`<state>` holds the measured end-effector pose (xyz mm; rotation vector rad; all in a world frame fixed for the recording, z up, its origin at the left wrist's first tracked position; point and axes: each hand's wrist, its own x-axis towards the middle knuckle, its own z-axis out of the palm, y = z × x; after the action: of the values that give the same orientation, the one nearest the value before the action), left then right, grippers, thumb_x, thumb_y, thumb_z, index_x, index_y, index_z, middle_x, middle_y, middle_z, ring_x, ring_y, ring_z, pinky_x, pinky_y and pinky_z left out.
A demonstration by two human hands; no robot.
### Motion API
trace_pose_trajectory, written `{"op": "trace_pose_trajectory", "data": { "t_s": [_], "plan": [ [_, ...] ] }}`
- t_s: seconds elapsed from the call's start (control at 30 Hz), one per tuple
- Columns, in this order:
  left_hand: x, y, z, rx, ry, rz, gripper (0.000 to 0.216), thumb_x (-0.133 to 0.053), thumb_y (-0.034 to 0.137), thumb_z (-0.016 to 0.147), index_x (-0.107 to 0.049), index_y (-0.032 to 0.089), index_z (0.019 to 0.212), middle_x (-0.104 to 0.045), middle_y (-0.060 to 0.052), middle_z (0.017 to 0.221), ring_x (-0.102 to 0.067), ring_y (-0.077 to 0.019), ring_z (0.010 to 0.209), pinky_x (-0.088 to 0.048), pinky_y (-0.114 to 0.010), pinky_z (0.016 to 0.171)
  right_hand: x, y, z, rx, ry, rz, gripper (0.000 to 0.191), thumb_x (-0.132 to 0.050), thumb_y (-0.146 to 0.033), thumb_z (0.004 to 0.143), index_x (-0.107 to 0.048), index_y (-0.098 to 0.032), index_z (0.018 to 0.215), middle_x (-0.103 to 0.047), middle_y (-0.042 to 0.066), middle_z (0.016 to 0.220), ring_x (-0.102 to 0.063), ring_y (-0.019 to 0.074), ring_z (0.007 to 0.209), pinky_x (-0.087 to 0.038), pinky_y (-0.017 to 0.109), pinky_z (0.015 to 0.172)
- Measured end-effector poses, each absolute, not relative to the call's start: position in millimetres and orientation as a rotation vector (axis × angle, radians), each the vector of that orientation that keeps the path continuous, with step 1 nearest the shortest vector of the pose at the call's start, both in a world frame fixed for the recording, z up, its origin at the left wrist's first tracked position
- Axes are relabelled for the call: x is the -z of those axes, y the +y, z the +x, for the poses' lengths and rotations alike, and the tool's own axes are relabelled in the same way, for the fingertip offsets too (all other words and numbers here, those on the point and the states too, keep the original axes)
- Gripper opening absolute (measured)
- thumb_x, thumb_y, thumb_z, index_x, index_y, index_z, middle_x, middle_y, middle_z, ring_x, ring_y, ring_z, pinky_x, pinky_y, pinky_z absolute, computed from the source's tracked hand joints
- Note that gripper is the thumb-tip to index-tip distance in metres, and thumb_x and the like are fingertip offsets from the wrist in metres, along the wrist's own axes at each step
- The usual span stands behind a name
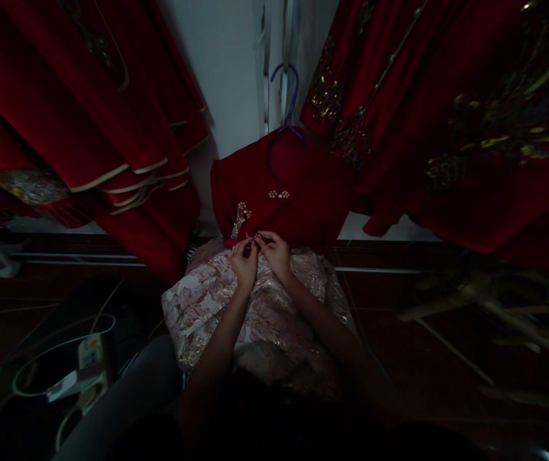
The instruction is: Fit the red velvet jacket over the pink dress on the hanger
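"Red garment [313, 179]: where was it?"
"Before me, on a purple hanger [295, 96]; upper ornament [281, 195] lay in place, lower edge [230, 243], pinched by my left hand [244, 255] and right hand [277, 253], seemed unfinished."

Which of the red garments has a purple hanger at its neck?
The middle red top, with the left hand and right hand near its lower edge. Only there does a purple hanger show; the red clothes on either side show none.

Dim light, pale wall [226, 77], dark reddish floor [375, 301], blurred wooden frame [469, 294] at right
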<state>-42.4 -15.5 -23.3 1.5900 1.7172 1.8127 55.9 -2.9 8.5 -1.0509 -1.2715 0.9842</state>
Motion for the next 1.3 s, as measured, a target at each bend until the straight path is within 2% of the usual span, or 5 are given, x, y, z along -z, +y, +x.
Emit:
{"op": "trace_pose_trajectory", "data": {
  "t_s": [0.33, 0.5, 0.63, 0.77, 1.3],
  "plan": [
    [26.2, -11.8, -42.9, -1.823, 1.686, 1.53, 0.02, -0.06, 0.031, 0.084, -0.069, 0.018, 0.096, -0.069, -0.006, 0.091, -0.061, -0.0162, 0.083, -0.048, -0.03, 0.081, -12.7, 13.1, 61.3, -1.185, -1.204, -1.073, 0.032, -0.069, -0.038, 0.069, -0.064, -0.018, 0.094, -0.069, 0.003, 0.085, -0.054, 0.0083, 0.047, -0.039, 0.019, 0.038],
    [24.9, -14.2, -40.8, -1.784, 1.746, 1.544, 0.016, -0.06, 0.028, 0.082, -0.067, 0.019, 0.094, -0.066, -0.004, 0.087, -0.059, -0.0169, 0.082, -0.047, -0.029, 0.078, -11.9, 24.0, 55.7, -1.052, -1.251, -1.178, 0.02, -0.066, -0.021, 0.063, -0.06, -0.018, 0.081, -0.065, 0.0, 0.08, -0.057, 0.0099, 0.06, -0.046, 0.02, 0.053],
    [20.7, -19.1, -39.6, -1.806, 1.703, 1.609, 0.026, -0.059, 0.026, 0.084, -0.061, 0.019, 0.108, -0.063, -0.007, 0.101, -0.058, -0.0181, 0.093, -0.046, -0.031, 0.085, -7.3, 12.1, 48.1, -0.872, -1.246, -1.1, 0.026, -0.062, -0.026, 0.072, -0.056, -0.02, 0.097, -0.065, 0.002, 0.095, -0.058, 0.0096, 0.065, -0.048, 0.022, 0.06],
    [17.9, -22.1, -38.9, -1.834, 1.7, 1.617, 0.027, -0.058, 0.026, 0.084, -0.058, 0.02, 0.11, -0.058, -0.008, 0.107, -0.057, -0.018, 0.096, -0.046, -0.031, 0.086, -8.1, 0.6, 50.5, -0.747, -1.125, -1.021, 0.019, -0.055, -0.027, 0.08, -0.052, -0.02, 0.096, -0.062, 0.004, 0.096, -0.059, 0.011, 0.074, -0.049, 0.022, 0.068],
    [15.0, -20.2, -39.4, -1.788, 1.766, 1.621, 0.021, -0.061, 0.038, 0.085, -0.06, 0.019, 0.094, -0.058, -0.005, 0.091, -0.056, -0.0168, 0.085, -0.044, -0.028, 0.078, -8.3, -0.4, 51.0, -0.703, -1.172, -1.058, 0.01, -0.051, -0.025, 0.081, -0.052, -0.02, 0.09, -0.061, 0.001, 0.083, -0.056, 0.0115, 0.067, -0.046, 0.023, 0.065]
  ]
}}
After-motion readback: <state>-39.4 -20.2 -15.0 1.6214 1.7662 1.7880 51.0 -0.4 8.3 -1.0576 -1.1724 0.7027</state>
